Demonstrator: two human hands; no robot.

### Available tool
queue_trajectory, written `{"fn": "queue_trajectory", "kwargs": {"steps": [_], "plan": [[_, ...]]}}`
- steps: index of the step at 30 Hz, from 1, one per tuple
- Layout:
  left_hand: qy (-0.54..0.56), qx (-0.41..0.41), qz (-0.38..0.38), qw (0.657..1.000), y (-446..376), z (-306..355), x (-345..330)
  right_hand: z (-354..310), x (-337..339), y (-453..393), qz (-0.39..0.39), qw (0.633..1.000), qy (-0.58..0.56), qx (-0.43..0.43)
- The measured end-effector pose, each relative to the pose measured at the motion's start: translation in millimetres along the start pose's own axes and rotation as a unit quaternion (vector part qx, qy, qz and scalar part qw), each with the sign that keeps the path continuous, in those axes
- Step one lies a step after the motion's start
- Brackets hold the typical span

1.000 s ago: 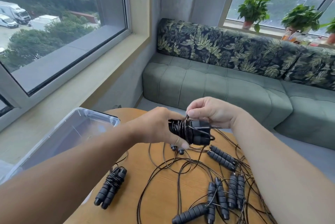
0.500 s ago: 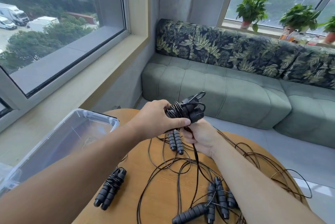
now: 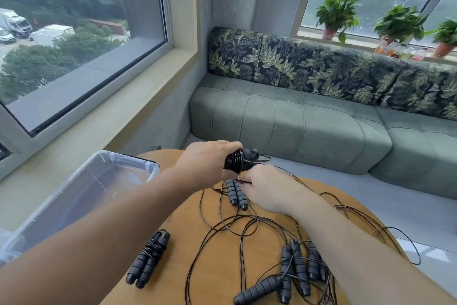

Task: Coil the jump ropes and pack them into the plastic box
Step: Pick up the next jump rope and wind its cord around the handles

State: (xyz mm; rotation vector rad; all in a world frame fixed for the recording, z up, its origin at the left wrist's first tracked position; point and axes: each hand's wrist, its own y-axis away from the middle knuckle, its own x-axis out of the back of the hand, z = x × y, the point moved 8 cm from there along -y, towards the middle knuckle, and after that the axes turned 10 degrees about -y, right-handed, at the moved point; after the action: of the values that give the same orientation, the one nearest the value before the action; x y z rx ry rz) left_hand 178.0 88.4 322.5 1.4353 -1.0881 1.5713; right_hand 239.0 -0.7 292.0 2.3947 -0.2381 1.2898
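The winding step is in hand: the left hand (image 3: 210, 161) holds a jump rope's paired handles (image 3: 241, 162), fingers curled round the cord already wrapped on them above the round wooden desk (image 3: 217, 250), while the right hand (image 3: 268, 191) pinches the trailing cord just below. Next, I judge, the last turns need tucking before the bundle joins the empty-looking clear plastic box (image 3: 81, 188) at the left. One finished coil (image 3: 148, 259) and several tangled ropes (image 3: 291, 272) lie on the desk, with a green sofa (image 3: 284, 121) and windows behind.

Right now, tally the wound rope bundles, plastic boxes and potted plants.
Wound rope bundles: 2, one on the table, one in the left hand
Plastic boxes: 1
Potted plants: 3
Total: 6
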Motion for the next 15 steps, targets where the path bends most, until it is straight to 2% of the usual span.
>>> {"fn": "queue_trajectory", "kwargs": {"steps": [5, 10, 12, 15], "plan": [[-0.076, -0.074, 0.012, 0.994, 0, 18, -4, -22, 24, 9, -0.006, 0.989, 0.139, 0.044], [-0.086, -0.078, -0.084, 0.990, 7, 32, -21, -55, 53, 15, 0.005, 0.975, 0.187, 0.120], [-0.055, -0.080, -0.104, 0.990, 12, 36, -21, -54, 58, 9, -0.039, 0.979, 0.152, 0.129], [0.012, -0.075, -0.125, 0.989, 16, 35, -15, -36, 66, -2, -0.090, 0.989, -0.012, 0.116]]}}
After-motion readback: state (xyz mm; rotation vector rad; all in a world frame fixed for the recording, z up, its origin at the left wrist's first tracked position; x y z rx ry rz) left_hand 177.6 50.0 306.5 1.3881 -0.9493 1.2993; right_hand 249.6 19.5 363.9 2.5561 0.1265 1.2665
